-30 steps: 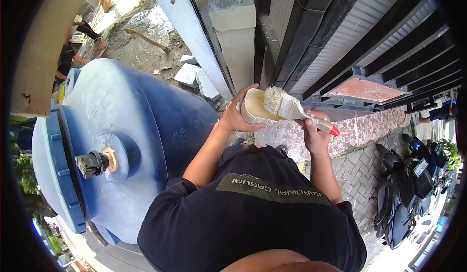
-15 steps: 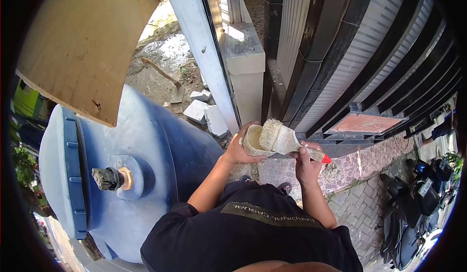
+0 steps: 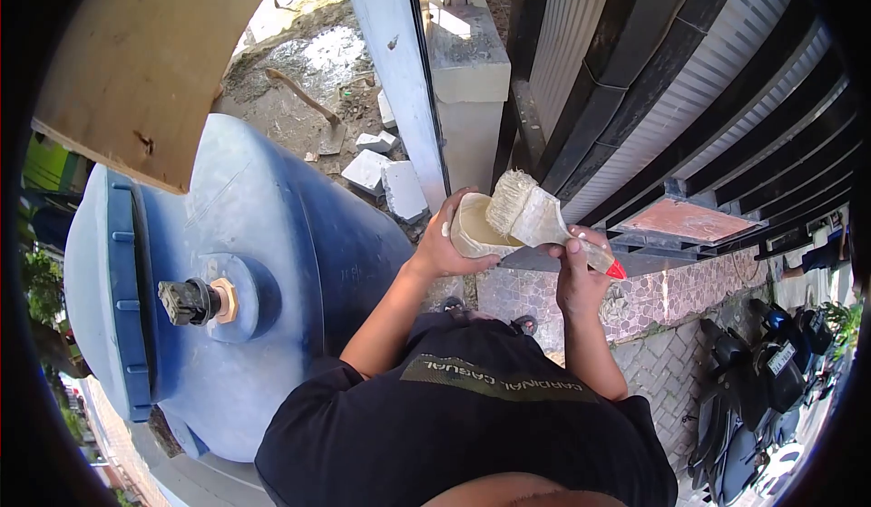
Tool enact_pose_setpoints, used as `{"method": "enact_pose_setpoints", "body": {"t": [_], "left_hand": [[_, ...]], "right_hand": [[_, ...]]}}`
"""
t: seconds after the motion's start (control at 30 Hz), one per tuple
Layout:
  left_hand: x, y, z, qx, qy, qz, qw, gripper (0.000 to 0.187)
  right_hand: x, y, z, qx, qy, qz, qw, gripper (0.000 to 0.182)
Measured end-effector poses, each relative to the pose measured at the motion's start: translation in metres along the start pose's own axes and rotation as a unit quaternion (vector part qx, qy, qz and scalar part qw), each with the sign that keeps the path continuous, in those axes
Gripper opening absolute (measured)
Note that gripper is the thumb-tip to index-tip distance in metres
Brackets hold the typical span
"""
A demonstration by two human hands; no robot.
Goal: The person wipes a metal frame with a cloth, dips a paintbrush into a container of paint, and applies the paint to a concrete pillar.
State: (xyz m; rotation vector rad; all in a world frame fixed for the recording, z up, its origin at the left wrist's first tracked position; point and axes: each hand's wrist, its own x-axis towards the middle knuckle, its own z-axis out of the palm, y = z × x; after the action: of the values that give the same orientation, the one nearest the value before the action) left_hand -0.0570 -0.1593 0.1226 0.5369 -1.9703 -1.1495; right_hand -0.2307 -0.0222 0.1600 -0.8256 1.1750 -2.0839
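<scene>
Near the middle of the head view, my left hand (image 3: 437,238) is wrapped round a small paint container (image 3: 474,239) with creamy paint inside and on its outer wall. Paint spots mark the hand. My right hand (image 3: 581,267) grips a wide paintbrush (image 3: 533,214) by its handle, whose end is red. The brush lies tilted across the right side of the container, its thick cream-coated bristles over the rim and pointing up-left. Part of the handle is hidden by the fingers.
A large blue water tank (image 3: 272,199) stands at left, under a wooden board (image 3: 154,63). Ahead are a pale metal post (image 3: 386,53) and a black slatted fence (image 3: 626,99). Broken white blocks (image 3: 399,185) and a hoe (image 3: 308,99) lie beyond. Motorcycles (image 3: 762,380) are parked at right.
The brush has shifted slightly up and right, its bristles higher over the container rim. Both hands keep their holds. The whole view has tilted a little.
</scene>
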Motion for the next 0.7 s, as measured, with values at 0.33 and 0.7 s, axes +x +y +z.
{"method": "enact_pose_setpoints", "body": {"t": [0.33, 0.7], "left_hand": [[0.002, 0.012, 0.008, -0.048, 0.036, -0.004, 0.998, 0.104], [0.007, 0.012, 0.015, -0.016, 0.046, 0.033, 0.998, 0.101]], "right_hand": [[-0.008, -0.017, -0.003, -0.025, -0.026, -0.013, 0.999, 0.014], [-0.012, -0.015, -0.011, -0.045, -0.067, -0.057, 0.995, 0.017]]}}
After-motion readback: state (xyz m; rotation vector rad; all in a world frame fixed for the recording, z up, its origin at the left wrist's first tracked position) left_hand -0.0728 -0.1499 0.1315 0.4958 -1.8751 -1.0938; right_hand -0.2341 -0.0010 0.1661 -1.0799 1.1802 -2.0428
